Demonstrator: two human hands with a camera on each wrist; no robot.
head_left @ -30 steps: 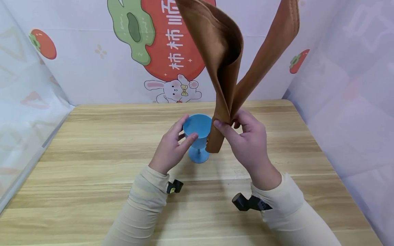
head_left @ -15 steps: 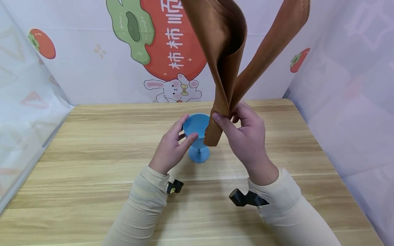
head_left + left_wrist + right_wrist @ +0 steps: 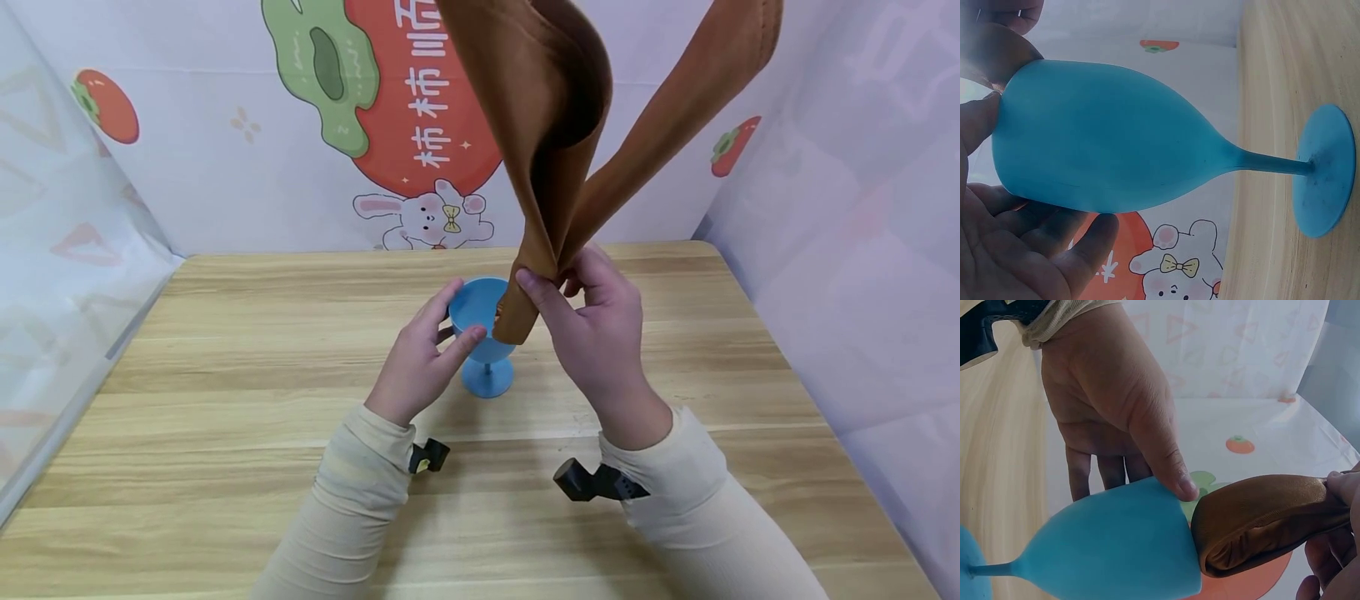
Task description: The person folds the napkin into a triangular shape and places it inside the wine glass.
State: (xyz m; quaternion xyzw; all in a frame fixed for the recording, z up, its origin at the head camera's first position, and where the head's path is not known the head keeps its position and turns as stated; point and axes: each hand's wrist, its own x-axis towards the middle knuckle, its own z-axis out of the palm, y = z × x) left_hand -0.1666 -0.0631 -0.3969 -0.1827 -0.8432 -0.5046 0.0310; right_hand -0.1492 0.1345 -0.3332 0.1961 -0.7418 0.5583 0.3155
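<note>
My left hand [image 3: 412, 362] holds the bowl of a blue goblet [image 3: 480, 310], thumb on the near side and fingers round the left. The goblet stands upright on its foot on the table. My right hand [image 3: 600, 333] pinches a folded brown cloth napkin [image 3: 566, 183] between thumb and fingers; its two upper parts fan out above and leave the head view at the top. The napkin's narrow lower end overlaps the goblet's right rim in the head view. In the right wrist view, the napkin's rolled end [image 3: 1260, 519] lies right at the mouth of the goblet [image 3: 1122, 550].
The wooden table [image 3: 247, 375] reaches back to a white cloth backdrop [image 3: 225, 183] printed with persimmons and a rabbit. Pale cloth side walls [image 3: 847, 250] flank it. Each wrist wears a black camera [image 3: 577, 481].
My right hand has moved up and slightly left with the napkin, and its lower end has risen from beside the bowl to the rim. The left hand and goblet have barely moved.
</note>
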